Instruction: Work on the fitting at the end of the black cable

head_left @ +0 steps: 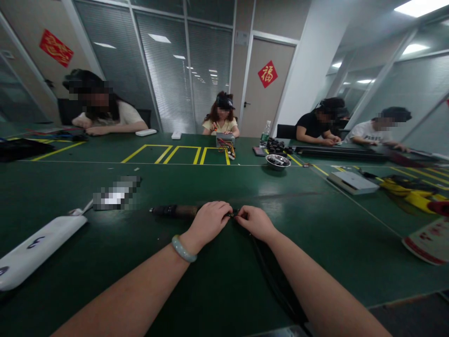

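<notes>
A dark, brownish cylindrical tool (177, 211) with a narrow metal tip lies on the green table, its tip pointing left. My left hand (213, 219) is closed around its right end. Close beside it, my right hand (255, 222) pinches the small dark end piece where a black cable (264, 267) joins. The fingertips of both hands almost meet there, and they hide most of that small part. From my right hand the cable runs down toward the table's near edge, beside my right forearm.
At left lie a white device (44, 250) and a blurred phone-like object (117, 193). Farther back stand a metal bowl (278, 162), a bottle (265, 134) and a wired box (225, 140). A white box (352, 182) and red-white container (430, 241) are right. Several people sit opposite.
</notes>
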The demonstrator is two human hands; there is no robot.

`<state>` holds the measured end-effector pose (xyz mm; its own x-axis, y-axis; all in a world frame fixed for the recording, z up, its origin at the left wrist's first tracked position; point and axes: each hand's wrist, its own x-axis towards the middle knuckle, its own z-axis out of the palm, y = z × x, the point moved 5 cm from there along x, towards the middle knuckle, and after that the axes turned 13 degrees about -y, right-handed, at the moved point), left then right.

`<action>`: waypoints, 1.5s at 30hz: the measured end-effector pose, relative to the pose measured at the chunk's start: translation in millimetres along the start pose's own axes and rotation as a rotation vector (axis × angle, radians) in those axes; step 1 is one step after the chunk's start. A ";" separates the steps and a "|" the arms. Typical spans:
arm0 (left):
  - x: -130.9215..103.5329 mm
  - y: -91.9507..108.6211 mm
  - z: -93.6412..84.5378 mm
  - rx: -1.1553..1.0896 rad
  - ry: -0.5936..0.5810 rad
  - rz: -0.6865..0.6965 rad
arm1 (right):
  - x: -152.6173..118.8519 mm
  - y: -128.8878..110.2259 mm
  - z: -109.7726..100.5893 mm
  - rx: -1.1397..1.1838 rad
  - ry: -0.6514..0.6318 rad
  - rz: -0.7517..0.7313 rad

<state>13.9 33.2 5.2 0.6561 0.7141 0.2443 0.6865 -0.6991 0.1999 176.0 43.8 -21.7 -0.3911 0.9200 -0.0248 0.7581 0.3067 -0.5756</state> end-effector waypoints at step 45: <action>7.3 -0.6 2.3 0.007 -0.056 -0.140 | 11.4 -2.3 -4.4 0.039 -0.116 0.083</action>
<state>19.1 38.9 4.7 0.5701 0.8056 0.1610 0.7746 -0.5924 0.2215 172.1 54.7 -17.1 -0.3870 0.9069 -0.1667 0.7702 0.2185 -0.5992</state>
